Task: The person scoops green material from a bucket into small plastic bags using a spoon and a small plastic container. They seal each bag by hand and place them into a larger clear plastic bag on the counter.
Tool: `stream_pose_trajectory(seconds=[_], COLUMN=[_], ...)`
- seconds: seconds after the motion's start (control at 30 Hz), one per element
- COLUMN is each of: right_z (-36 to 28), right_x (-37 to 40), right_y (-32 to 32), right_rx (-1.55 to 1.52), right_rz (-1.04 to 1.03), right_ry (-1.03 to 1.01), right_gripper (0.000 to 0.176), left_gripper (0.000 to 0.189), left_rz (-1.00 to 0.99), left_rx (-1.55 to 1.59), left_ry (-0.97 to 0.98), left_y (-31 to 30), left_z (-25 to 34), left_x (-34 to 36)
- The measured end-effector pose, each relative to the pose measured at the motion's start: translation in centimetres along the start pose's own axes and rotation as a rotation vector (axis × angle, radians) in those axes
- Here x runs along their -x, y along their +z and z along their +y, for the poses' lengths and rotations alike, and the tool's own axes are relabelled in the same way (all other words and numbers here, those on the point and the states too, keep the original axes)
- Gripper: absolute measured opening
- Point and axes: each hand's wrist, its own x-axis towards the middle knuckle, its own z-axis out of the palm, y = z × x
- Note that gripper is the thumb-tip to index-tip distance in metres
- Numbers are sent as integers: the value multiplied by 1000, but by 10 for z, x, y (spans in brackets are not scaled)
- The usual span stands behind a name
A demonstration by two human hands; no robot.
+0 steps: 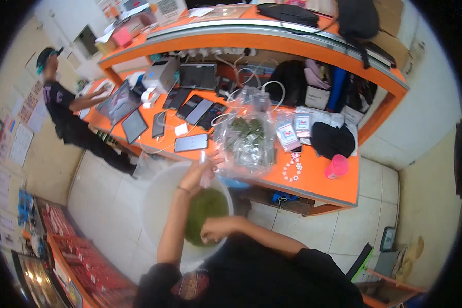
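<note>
A large white tub (156, 203) stands below the desk edge, holding a green, finely cut or powdery mass (203, 208). Over the tub's far side, my left hand (203, 172) holds a clear plastic bag (206, 178), its fingers partly spread around it. My right hand (215, 230) is low in the tub at the green material, fingers curled; what they hold, if anything, is hidden. Just beyond the tub, on the orange desk (321, 179), lies a big clear plastic bag (246, 149) with green packets inside.
Phones (191, 143), a tablet (135, 127), cables and a printer (160, 74) crowd the desk's left part. A pink cup (337, 167), black cloth (333, 139) and a bead string (292, 168) lie right. Another person (61, 105) stands at the far left.
</note>
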Motion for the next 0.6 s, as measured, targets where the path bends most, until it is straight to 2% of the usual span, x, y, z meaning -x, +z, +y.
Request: stream_pose_trajectory(seconds=[0.03,0.07,0.1,0.13,0.17,0.23,0.27,0.37,0.43,0.47,0.53,0.6], right_z=[-1,-1,6,11,17,8,3,0,2,2,-8,0], right_x=[0,-3,-11,-18,-19,-23,-25,-40,-53,-55,-55,-58], right_y=[3,5,6,8,11,1,-7,-6,-1,2,1,4], right_rx=[-46,-95,-59,-63,-164,-502,-589,-593,-432,-430,-621,-621], right_rz=[156,304,402,632,788,949,980,864,822,806,743,772], right_ry=[-35,-71,22,25,57,208,115,164,57,58,121,146], right_gripper=[25,25,23,22,20,21,23,21,19,19,20,20], left_gripper=[60,60,58,55,58,60,62,63,63,63,61,59], left_rz=[-80,-37,28,96,136,245,299,409,443,455,455,471], left_rx=[384,404,496,590,575,594,591,620,666,676,874,828], left_ry=[25,33,49,68,102,138,160,176,188,192,211,260], left_y=[-8,-12,-10,-11,-14,-15,-13,-9,-5,-2,2,2], left_z=[-2,-6,-4,-8,-18,-33,-39,-65,-76,-81,-86,-100], left_x=[20,39,60,78,93,120,132,154,161,164,172,177])
